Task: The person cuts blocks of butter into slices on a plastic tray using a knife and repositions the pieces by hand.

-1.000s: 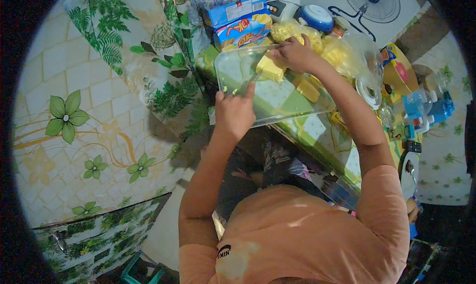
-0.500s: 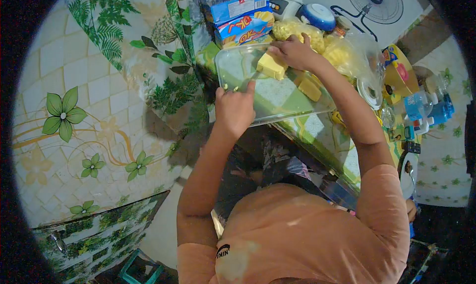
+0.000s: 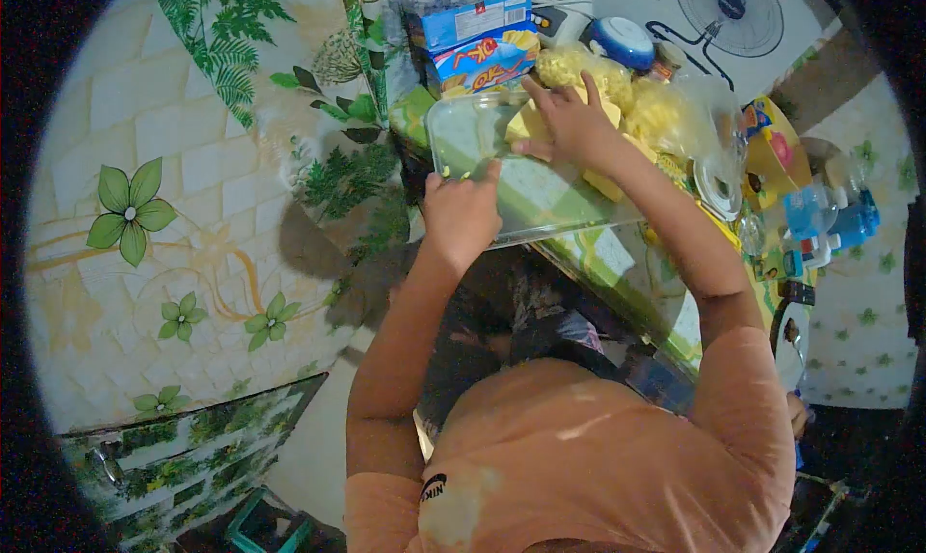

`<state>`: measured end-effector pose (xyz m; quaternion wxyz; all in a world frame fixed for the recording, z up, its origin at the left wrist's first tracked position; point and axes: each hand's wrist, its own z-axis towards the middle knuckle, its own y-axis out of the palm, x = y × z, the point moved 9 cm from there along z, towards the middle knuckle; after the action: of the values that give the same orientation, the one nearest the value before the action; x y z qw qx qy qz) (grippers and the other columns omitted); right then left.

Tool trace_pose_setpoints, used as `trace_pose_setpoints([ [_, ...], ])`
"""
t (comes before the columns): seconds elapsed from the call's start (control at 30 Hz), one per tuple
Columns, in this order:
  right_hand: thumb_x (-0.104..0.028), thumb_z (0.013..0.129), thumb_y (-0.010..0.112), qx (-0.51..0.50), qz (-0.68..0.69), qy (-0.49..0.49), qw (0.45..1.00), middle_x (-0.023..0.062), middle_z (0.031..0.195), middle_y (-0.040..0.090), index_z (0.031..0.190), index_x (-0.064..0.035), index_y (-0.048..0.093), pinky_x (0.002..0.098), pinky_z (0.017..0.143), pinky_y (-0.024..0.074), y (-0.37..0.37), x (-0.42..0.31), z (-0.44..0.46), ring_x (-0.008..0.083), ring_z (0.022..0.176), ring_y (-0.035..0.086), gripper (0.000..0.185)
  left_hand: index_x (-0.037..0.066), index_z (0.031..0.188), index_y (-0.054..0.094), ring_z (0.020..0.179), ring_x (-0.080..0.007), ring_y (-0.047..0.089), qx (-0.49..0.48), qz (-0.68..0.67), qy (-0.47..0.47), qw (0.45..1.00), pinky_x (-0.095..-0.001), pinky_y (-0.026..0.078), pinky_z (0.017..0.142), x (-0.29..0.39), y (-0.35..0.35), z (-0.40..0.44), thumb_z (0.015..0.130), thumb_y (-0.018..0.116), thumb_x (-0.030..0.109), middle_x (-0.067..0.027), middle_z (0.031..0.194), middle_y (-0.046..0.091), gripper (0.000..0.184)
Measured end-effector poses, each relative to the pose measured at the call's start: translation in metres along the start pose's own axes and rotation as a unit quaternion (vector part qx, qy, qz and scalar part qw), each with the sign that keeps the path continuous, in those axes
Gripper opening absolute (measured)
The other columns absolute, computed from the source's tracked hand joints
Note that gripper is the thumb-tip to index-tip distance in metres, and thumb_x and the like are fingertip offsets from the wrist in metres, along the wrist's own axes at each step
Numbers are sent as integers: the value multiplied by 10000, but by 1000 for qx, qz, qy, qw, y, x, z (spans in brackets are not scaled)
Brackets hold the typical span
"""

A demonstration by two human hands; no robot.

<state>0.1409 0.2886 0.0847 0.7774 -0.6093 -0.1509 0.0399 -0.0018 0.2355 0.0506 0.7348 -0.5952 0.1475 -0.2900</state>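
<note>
Surface: narrow table under a glossy green-and-white patterned cover, set diagonally across the view. Room: pale wall covering to the left, printed with tiles and green flowers; leafy print nearer the table; drawer front with a metal handle at lower left. Beyond the table, a white carton with a fan printed on it.

On the table: clear rectangular container, long axis roughly left to right in front of the torso, near edge slightly aslant. Inside, toward the right: yellow block, visible end toward the left; long axis hard to judge, much of it under fingers. Second yellow block near the right forearm, partly covered.

Right hand: fingers spread over the first block, thumb low by its near side. Left hand: at the container's near left portion, index finger extended, other fingers curled; cannot tell what, if anything, in its grasp.

Just beyond the container: blue biscuit box, bag of yellow pieces. Farther off: blue-and-white bowl; to the right, plastic bottle.
</note>
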Motion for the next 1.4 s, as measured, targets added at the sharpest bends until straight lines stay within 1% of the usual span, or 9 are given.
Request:
trace_pose_setpoints([
  [0.03,-681,752,643,-15,-11,24,1000,182,1271,590,1531,-108,124,606,1153,46,6,-3,-4,299,1310,444,1098,122,1298,588,657,-270,677,8,-5,1,1000,-447,408,800,0,-2,-1,736,603,135,-107,687,686,562],
  [0.23,-610,682,750,-62,-22,79,995,143,1255,602,1538,-157,107,621,1147,43,15,0,-6,268,1311,440,1163,140,1302,593,641,-268,672,8,-8,-17,1000,-442,400,771,-2,2,-1,723,623,160,-109,676,680,580],
  [0.43,-595,693,748,-54,-35,62,996,95,1218,627,1530,-144,133,634,1141,39,15,5,-7,264,1289,456,1132,157,1301,585,571,-283,652,22,-27,-49,998,-453,392,765,-3,0,-5,729,606,157,-106,635,664,572],
  [0.83,-503,735,746,9,19,-12,1000,139,1209,626,1516,-74,191,633,1145,40,3,0,-22,324,1262,471,1050,192,1369,514,618,-324,669,-8,7,-91,996,-511,418,826,-10,6,-17,838,558,194,-130,662,674,533],
  [0.93,-526,704,760,-23,14,-3,1000,121,1236,609,1504,-122,186,618,1156,38,1,-4,-27,297,1285,457,1064,189,1381,500,660,-349,676,-27,-22,-101,994,-555,418,861,-7,-2,-24,872,542,217,-154,685,678,512],
  [1.03,-543,731,734,1,13,-42,999,145,1220,619,1506,-67,204,641,1146,35,-3,-14,-35,342,1267,475,1053,185,1385,495,678,-370,674,22,-93,-100,990,-583,418,869,-13,-2,-32,881,537,234,-176,691,674,508],
  [1.13,-579,740,705,-9,38,-55,998,154,1258,597,1498,-80,235,652,1140,54,-12,-20,-41,348,1282,464,1022,176,1388,492,681,-384,667,26,-100,-83,991,-601,423,844,-12,-7,-36,893,529,252,-190,697,670,502],
  [1.23,-627,783,635,60,75,-67,993,134,1363,531,1497,-141,248,636,1149,35,-15,-23,-36,316,1351,400,947,170,1389,494,674,-384,659,4,-82,-81,993,-594,429,838,-9,-12,-39,898,529,258,-182,717,676,500],
  [1.4,-548,886,564,-25,90,-84,992,89,1400,506,1428,-142,417,652,1138,82,-8,-46,-22,307,1349,404,693,144,1355,544,675,-353,650,36,-142,-98,984,-462,496,701,-20,-7,-47,870,597,234,-145,771,684,496],
])
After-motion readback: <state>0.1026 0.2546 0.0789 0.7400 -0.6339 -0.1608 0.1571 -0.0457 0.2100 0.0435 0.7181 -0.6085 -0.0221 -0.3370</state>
